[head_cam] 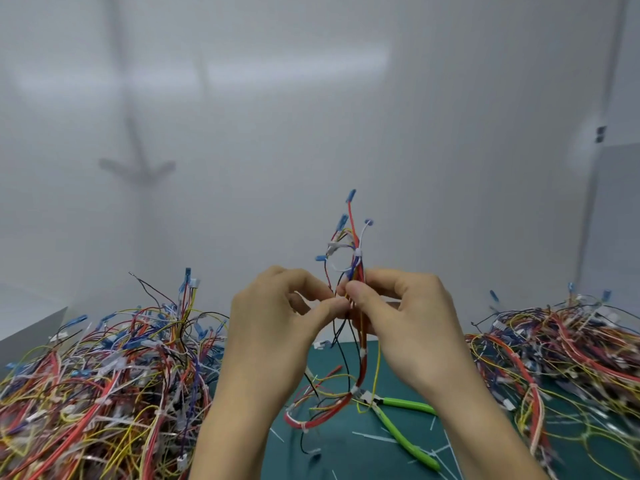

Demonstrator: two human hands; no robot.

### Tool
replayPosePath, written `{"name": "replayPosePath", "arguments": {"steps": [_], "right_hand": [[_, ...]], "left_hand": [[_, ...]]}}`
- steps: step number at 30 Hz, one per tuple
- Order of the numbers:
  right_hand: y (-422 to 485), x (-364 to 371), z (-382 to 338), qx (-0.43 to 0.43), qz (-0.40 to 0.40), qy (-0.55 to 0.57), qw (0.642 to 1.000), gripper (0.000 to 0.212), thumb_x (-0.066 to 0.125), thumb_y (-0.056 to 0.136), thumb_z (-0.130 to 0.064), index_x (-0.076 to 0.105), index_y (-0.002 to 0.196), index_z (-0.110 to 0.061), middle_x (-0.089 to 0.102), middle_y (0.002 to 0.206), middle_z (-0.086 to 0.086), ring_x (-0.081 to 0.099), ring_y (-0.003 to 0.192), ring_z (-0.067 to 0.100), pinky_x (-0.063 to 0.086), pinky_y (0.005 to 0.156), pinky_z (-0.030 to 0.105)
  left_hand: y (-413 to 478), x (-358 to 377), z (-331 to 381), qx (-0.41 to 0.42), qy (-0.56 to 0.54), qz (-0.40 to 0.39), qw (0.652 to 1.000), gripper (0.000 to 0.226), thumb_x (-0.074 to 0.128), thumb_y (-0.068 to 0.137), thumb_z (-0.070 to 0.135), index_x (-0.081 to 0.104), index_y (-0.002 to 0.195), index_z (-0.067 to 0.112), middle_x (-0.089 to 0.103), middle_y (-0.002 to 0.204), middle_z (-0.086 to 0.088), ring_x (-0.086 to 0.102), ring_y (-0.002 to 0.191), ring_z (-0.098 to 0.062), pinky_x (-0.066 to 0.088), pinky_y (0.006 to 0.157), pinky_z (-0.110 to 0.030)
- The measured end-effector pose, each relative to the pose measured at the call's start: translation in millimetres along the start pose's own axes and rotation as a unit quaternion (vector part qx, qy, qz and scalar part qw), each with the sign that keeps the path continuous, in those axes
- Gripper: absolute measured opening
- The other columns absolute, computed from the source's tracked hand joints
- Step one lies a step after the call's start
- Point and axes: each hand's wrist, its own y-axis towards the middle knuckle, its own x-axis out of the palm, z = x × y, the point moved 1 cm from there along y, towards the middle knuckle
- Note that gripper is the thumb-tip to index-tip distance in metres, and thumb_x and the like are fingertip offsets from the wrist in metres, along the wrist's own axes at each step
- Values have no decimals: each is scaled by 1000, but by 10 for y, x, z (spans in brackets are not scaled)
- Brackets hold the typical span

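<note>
Harness (357,261) raised so wires hang free
Your left hand (277,327) and right hand (405,320) pinch it; cutters (408,404) wait at five o'clock

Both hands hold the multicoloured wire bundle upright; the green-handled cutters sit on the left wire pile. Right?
No: the green-handled cutters lie on the teal mat, per the head view. Left hand and right hand do hold the multicoloured wire bundle upright.

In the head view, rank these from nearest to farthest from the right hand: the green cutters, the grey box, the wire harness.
1. wire harness, pinched in the right hand.
2. green cutters, on the mat below it.
3. grey box, far left edge.
</note>
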Motion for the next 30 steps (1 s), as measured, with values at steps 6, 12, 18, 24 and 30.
{"name": "replayPosePath", "arguments": {"steps": [6, 12, 18, 24, 30], "right_hand": [[80, -111, 16, -18, 35, 62, 997, 21, 63, 95, -11, 75, 79, -18, 76, 78, -1, 75, 76, 16, 61, 83, 44], [114, -208, 4, -34, 24, 189, 981, 27, 52, 100, -6, 71, 84, -17, 76, 80, 1, 74, 76, 15, 58, 68, 22], [109, -287, -45, -26, 21, 249, 968, 19, 55, 98, -10, 71, 89, -12, 75, 80, 6, 74, 76, 21, 58, 67, 24], [114, -421, -86, -26, 56, 293, 954, 16, 60, 85, -23, 71, 89, -13, 75, 79, 3, 74, 73, 18, 58, 66, 24], [137, -502, -44, -1, 84, 328, 941, 15, 55, 96, -15, 70, 92, -12, 74, 82, 3, 73, 74, 19, 59, 68, 26]], "left_hand": [[-27, 69, -290, -117, 27, -181, 976, 65, 70, 49, 76, 61, 94, 30, 69, 88, 14, 64, 79, 4, 55, 75, -23], [-120, 259, -440, -144, 98, -316, 933, 79, 82, 66, 57, 48, 131, 30, 54, 132, 15, 56, 116, -8, 46, 97, -28], [-122, 294, -512, -148, -1, -372, 916, 21, 80, 80, 21, 73, 100, 22, 73, 90, 12, 71, 90, -9, 54, 92, -31], [-84, 186, -698, -150, 69, -327, 930, 13, 80, 77, 32, 75, 89, 33, 74, 101, 9, 66, 96, -3, 48, 96, -31], [-106, 111, -850, -209, -9, -282, 936, 12, 67, 92, 24, 74, 91, 15, 75, 83, -4, 66, 75, -12, 53, 76, -30]]}}
